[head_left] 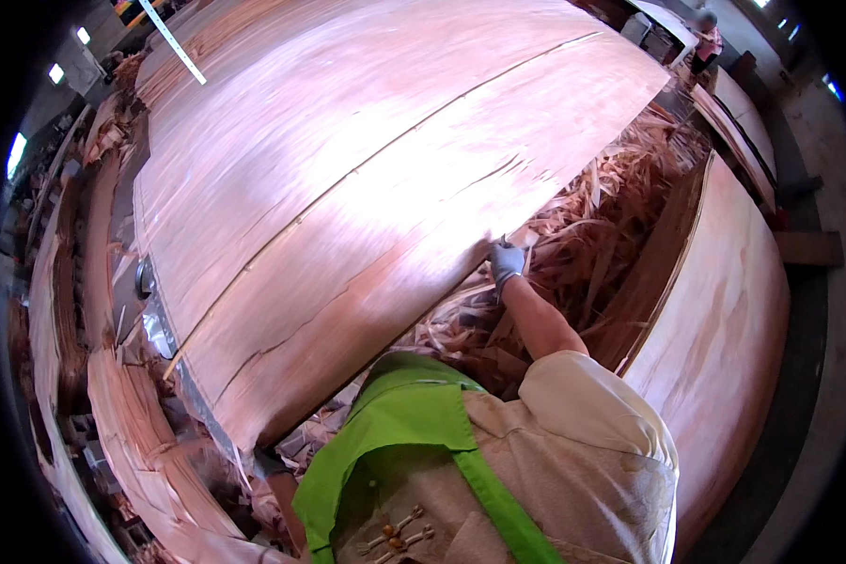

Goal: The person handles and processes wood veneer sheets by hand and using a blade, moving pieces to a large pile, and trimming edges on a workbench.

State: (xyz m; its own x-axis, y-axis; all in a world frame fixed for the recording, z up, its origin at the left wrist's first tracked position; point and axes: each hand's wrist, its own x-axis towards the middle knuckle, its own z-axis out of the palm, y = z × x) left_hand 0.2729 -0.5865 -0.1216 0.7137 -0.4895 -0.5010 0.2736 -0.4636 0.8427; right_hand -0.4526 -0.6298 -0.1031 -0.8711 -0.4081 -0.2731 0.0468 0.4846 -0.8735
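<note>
A large, pale pinkish wood veneer sheet (423,197) spreads across the middle of the view, with a long narrow slit or seam running diagonally along it and ragged cracks near its near edge. My right hand (506,261), in a grey glove, is closed on the sheet's near edge, its fingertips partly hidden there. At the near left corner, my left hand (271,463) in a dark-looking glove grips the same edge. The sheet covers much of those fingers, and shadow darkens them.
Torn veneer scraps (620,216) heap up beyond my right arm. A stack of veneer sheets (724,329) stands to the right. Long veneer strips (141,423) lie on the left. A white measuring strip (174,42) hangs at the far left. Another person (707,42) is at the far right.
</note>
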